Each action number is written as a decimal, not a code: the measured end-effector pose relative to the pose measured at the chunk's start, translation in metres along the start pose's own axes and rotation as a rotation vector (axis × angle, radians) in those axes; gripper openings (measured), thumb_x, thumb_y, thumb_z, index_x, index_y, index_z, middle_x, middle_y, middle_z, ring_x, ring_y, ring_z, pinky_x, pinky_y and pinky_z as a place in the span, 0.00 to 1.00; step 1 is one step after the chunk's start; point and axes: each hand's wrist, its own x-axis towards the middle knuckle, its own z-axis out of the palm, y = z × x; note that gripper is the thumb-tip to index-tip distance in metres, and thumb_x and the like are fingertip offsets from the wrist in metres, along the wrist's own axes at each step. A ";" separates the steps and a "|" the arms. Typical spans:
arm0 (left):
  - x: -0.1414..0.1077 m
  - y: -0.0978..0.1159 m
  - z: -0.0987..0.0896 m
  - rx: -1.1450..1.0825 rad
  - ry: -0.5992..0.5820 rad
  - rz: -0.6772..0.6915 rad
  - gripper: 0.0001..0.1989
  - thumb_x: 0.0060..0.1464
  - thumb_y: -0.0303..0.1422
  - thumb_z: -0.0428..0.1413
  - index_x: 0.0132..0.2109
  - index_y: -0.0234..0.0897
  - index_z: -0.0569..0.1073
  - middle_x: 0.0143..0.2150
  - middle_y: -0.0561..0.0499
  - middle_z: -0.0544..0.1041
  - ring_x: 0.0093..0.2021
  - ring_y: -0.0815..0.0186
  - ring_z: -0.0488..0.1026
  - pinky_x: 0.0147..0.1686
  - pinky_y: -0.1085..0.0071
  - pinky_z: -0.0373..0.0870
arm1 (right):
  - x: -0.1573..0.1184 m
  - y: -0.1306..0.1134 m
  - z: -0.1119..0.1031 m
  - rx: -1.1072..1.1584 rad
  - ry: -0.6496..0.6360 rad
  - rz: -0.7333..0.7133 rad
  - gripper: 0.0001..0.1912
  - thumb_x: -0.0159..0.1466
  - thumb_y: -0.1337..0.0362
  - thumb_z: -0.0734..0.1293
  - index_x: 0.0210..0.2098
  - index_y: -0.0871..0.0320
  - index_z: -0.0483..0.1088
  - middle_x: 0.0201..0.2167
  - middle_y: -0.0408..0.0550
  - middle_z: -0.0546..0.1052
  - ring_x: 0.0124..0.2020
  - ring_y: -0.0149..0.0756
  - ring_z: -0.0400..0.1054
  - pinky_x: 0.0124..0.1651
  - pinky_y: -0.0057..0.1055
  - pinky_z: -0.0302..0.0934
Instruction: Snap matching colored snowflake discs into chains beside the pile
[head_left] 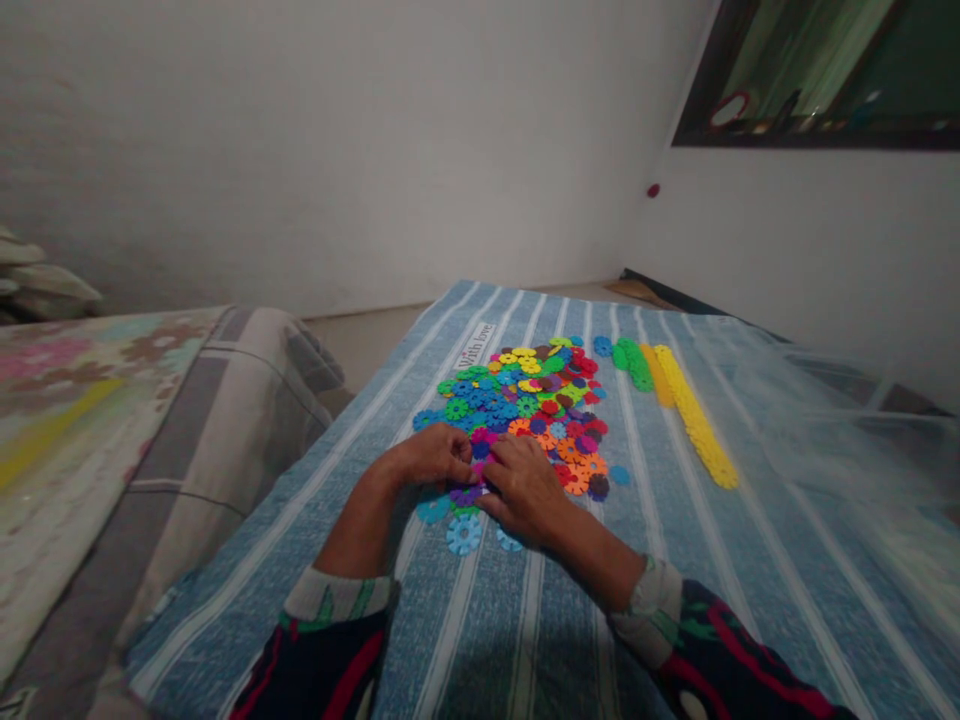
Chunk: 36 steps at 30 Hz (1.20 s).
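A spread-out pile of notched plastic discs (502, 400) in many colours lies on the cloth in front of me. At its near edge my left hand (435, 455) has its fingertips pinched against a magenta notched disc (478, 470). From the other side my right hand (525, 488) curls its fingers over the same spot, partly hiding what lies beneath. A purple disc (466, 495) is just below the fingertips. Closer to me lie a light blue disc (464, 534) and another light blue disc (509, 540), the latter by my right hand.
Right of the pile are a green cluster (632, 364), an orange strip (658, 376) and a long yellow row of discs (696, 418). Clear plastic sheeting (847, 430) covers the right side of the striped blue cloth (300, 560). A fabric-covered surface (247, 400) stands at left.
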 end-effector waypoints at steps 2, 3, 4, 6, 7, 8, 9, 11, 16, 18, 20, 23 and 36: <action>0.000 -0.001 -0.001 -0.003 -0.002 0.015 0.14 0.31 0.37 0.64 0.27 0.36 0.70 0.15 0.60 0.67 0.17 0.71 0.63 0.18 0.74 0.58 | 0.001 0.000 0.001 -0.017 0.016 0.020 0.13 0.65 0.56 0.67 0.39 0.61 0.75 0.44 0.57 0.73 0.54 0.49 0.60 0.55 0.47 0.54; 0.000 -0.002 -0.001 -0.011 -0.002 0.023 0.14 0.30 0.36 0.64 0.28 0.36 0.71 0.15 0.60 0.67 0.17 0.71 0.63 0.19 0.74 0.58 | 0.002 0.000 0.002 -0.023 0.028 0.029 0.13 0.66 0.57 0.66 0.39 0.61 0.75 0.43 0.57 0.73 0.53 0.49 0.60 0.55 0.46 0.54; 0.000 -0.002 -0.001 -0.023 -0.002 0.029 0.14 0.30 0.35 0.64 0.28 0.36 0.71 0.15 0.60 0.67 0.17 0.71 0.62 0.19 0.73 0.57 | 0.002 0.000 0.003 -0.027 0.039 0.035 0.12 0.67 0.58 0.66 0.39 0.61 0.75 0.43 0.57 0.73 0.53 0.48 0.60 0.55 0.46 0.54; 0.000 -0.003 -0.002 -0.041 -0.005 0.024 0.13 0.30 0.34 0.63 0.28 0.36 0.72 0.15 0.60 0.66 0.17 0.71 0.62 0.19 0.73 0.57 | 0.002 0.001 0.005 -0.026 0.058 0.039 0.11 0.67 0.59 0.65 0.38 0.60 0.75 0.43 0.57 0.74 0.52 0.48 0.60 0.55 0.45 0.54; 0.000 -0.004 -0.002 -0.043 -0.011 0.017 0.12 0.30 0.34 0.63 0.27 0.36 0.71 0.14 0.59 0.66 0.17 0.71 0.62 0.19 0.73 0.56 | 0.002 0.001 0.005 -0.023 0.066 0.037 0.10 0.67 0.59 0.65 0.38 0.60 0.74 0.43 0.56 0.73 0.52 0.47 0.60 0.55 0.45 0.54; 0.000 -0.004 -0.002 -0.042 -0.018 0.010 0.11 0.31 0.34 0.62 0.26 0.36 0.71 0.14 0.59 0.66 0.17 0.71 0.62 0.19 0.73 0.56 | 0.001 0.002 0.006 -0.020 0.072 0.035 0.09 0.67 0.60 0.66 0.38 0.59 0.74 0.43 0.56 0.73 0.52 0.47 0.60 0.55 0.45 0.54; 0.000 -0.003 -0.001 -0.041 -0.025 0.007 0.10 0.31 0.33 0.61 0.25 0.36 0.71 0.14 0.59 0.66 0.16 0.71 0.61 0.19 0.73 0.56 | 0.000 0.002 0.006 -0.017 0.077 0.035 0.09 0.67 0.60 0.66 0.38 0.59 0.74 0.42 0.55 0.73 0.52 0.47 0.60 0.56 0.45 0.54; -0.002 -0.002 -0.001 -0.044 -0.030 0.012 0.08 0.31 0.33 0.60 0.23 0.36 0.70 0.13 0.59 0.65 0.16 0.71 0.60 0.19 0.73 0.56 | -0.002 0.004 0.006 -0.014 0.081 0.044 0.08 0.67 0.60 0.66 0.38 0.58 0.74 0.42 0.55 0.73 0.52 0.47 0.60 0.56 0.46 0.54; -0.004 0.002 -0.001 0.007 -0.039 0.018 0.11 0.32 0.37 0.61 0.22 0.37 0.69 0.14 0.59 0.64 0.16 0.71 0.60 0.18 0.73 0.55 | -0.004 0.003 0.003 -0.035 0.062 0.095 0.08 0.66 0.61 0.66 0.38 0.60 0.74 0.43 0.56 0.73 0.53 0.48 0.59 0.57 0.46 0.54; -0.004 0.003 0.000 0.094 -0.034 0.017 0.13 0.32 0.39 0.62 0.20 0.37 0.67 0.14 0.59 0.64 0.17 0.71 0.60 0.18 0.73 0.54 | -0.004 0.001 0.001 -0.024 0.052 0.113 0.08 0.66 0.62 0.66 0.39 0.61 0.74 0.44 0.57 0.73 0.53 0.48 0.59 0.57 0.47 0.53; -0.003 0.004 0.003 0.229 0.000 0.025 0.13 0.32 0.37 0.63 0.18 0.38 0.67 0.14 0.59 0.64 0.18 0.71 0.60 0.19 0.74 0.53 | -0.004 -0.001 0.000 0.007 0.035 0.103 0.09 0.66 0.61 0.66 0.40 0.61 0.74 0.44 0.57 0.72 0.54 0.48 0.59 0.58 0.47 0.52; 0.000 0.006 0.007 0.423 0.043 0.047 0.11 0.30 0.34 0.64 0.17 0.38 0.68 0.15 0.58 0.65 0.19 0.70 0.60 0.20 0.73 0.52 | -0.004 -0.003 0.000 0.028 0.017 0.061 0.13 0.65 0.61 0.67 0.47 0.58 0.74 0.52 0.59 0.70 0.59 0.51 0.56 0.60 0.50 0.50; 0.001 -0.004 -0.003 0.265 0.018 -0.043 0.13 0.30 0.37 0.63 0.17 0.38 0.66 0.13 0.57 0.65 0.18 0.69 0.60 0.20 0.72 0.55 | -0.005 0.002 -0.004 -0.040 0.025 0.069 0.09 0.64 0.65 0.66 0.42 0.60 0.75 0.51 0.60 0.70 0.61 0.52 0.54 0.61 0.53 0.50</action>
